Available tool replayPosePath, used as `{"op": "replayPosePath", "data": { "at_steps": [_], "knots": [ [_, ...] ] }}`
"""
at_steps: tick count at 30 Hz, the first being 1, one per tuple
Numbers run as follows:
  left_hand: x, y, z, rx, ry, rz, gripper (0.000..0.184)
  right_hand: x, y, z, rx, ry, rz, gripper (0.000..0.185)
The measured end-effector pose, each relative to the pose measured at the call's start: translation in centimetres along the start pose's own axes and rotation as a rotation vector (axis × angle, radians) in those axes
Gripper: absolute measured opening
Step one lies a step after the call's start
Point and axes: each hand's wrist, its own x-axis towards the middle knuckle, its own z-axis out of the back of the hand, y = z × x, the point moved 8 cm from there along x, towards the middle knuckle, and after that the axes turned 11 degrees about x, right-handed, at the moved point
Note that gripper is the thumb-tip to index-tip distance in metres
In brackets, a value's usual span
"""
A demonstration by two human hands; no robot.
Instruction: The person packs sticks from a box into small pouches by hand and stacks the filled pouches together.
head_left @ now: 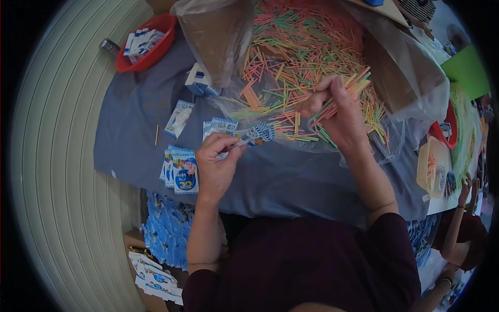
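1. Head view, left hand (218, 156): thumb and fingertips are pinched together on a small blue-and-white packet (258, 134), which points toward the right hand (340, 112). The other fingers are curled; the hand hides part of the packet.
2. Right hand: raised above the near side of a big loose pile of sticks (306, 57), with the fingers bent and closed around a bundle of sticks (358, 86) in pink, yellow and green. The sticks slant out past the fingers. The exact grip of each finger is hard to tell.
3. Around the left hand: more packets (221, 125) lie just beyond it, and an overlapping stack of packets (185, 174) sits beside it. Farther out are another packet (179, 118), a single stick (157, 134) and a small box (200, 82), all on a grey-blue cloth (275, 182).
4. In the way: crumpled clear plastic (213, 41) rises at the pile's sides and spreads under its near edge.
5. Farther off: a red bowl (169, 26) holds small packs at the far left; at the right edge, near a pale basket (435, 166), another person's hands (466, 190) are raised.
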Motion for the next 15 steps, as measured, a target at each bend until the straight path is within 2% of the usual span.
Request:
{"op": "replayPosePath", "data": {
  "at_steps": [1,4,7,11,15],
  "knots": [
    [0.2,-0.5,-1.2,-0.179,0.017,0.018,0.016,0.2,0.2,-1.5,-0.046,0.053,0.066,0.034],
    [0.7,-2.7,-3.6,-0.369,0.022,-0.063,0.017,0.7,-0.2,-3.5,-0.12,0.151,0.12,0.035],
    [0.9,-3.6,-5.0,-0.371,0.077,-0.051,0.019,0.6,-0.3,-3.6,-0.297,0.137,0.086,0.038],
    [1.2,-3.9,-6.0,-0.391,0.04,-0.069,0.017,0.4,-0.6,-2.2,-0.48,0.109,0.049,0.04],
    [1.3,-3.5,-5.9,-0.176,0.026,-0.097,0.017,-0.3,0.9,-2.1,-0.483,0.04,0.134,0.041]
  ]
}}
